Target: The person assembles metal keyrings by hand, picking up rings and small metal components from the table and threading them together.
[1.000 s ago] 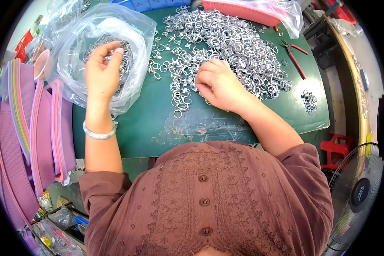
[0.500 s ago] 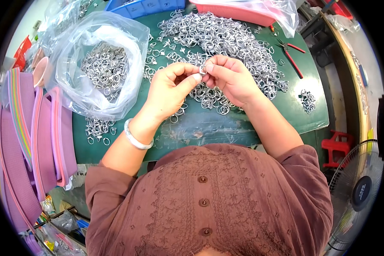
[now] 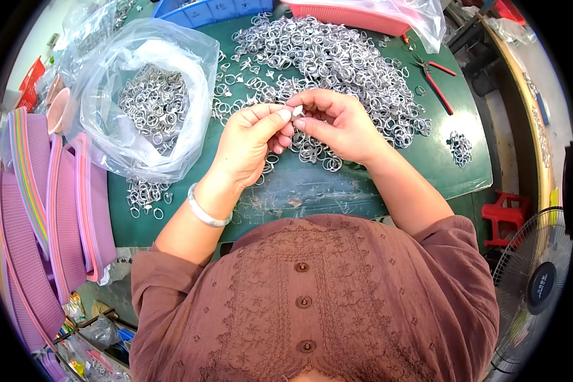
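Note:
Between my two hands, above the green table, a small silver metal ring (image 3: 297,111) is held by the fingertips. My left hand (image 3: 245,140) pinches it from the left with thumb and forefinger, and a pale bangle circles that wrist. On the other side, my right hand (image 3: 340,124) grips the ring between thumb and curled forefinger. A large heap of grey metal rings (image 3: 337,57) lies just beyond both hands. To the left, a clear plastic bag (image 3: 200,83) stands with its mouth wide, holding many more such rings (image 3: 153,102).
Red-handled pliers (image 3: 438,92) lie at the right, near a small pile of rings (image 3: 460,149). A blue bin (image 3: 216,14) and a pink basket (image 3: 350,20) stand at the back. Purple baskets (image 3: 41,223) lean at the left; a fan (image 3: 535,293) and red stool (image 3: 506,216) are right.
The ring has been turned, so a pale, pointed face now shows between my fingers. Both hands have lowered slightly, and my right forefinger has lifted over the ring.

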`<state>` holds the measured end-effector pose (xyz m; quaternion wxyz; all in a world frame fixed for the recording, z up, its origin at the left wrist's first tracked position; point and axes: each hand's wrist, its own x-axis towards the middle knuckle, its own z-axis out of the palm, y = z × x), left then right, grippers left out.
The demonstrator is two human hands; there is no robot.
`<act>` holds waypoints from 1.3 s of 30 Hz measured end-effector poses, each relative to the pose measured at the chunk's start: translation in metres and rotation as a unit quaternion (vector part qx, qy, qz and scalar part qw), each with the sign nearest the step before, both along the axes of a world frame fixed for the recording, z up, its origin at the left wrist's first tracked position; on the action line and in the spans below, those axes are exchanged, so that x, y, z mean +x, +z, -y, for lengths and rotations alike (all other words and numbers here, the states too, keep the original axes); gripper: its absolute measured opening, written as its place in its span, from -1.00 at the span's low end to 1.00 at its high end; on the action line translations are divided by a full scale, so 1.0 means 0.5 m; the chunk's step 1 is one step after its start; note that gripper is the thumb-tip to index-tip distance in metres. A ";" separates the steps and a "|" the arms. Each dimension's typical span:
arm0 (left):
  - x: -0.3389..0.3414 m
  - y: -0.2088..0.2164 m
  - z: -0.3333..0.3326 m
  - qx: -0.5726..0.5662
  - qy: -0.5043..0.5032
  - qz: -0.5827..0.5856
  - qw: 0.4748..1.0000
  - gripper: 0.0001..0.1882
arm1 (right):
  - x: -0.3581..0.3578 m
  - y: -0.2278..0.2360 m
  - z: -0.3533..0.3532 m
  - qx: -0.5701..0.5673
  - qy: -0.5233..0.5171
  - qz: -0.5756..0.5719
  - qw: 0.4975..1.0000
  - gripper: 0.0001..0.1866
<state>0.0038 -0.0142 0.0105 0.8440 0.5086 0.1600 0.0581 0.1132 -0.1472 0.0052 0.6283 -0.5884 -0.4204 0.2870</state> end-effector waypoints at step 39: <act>0.003 -0.043 -0.030 -0.174 -0.051 0.085 0.980 -0.79 | 0.005 0.003 0.004 0.018 -0.110 0.279 0.954 -0.68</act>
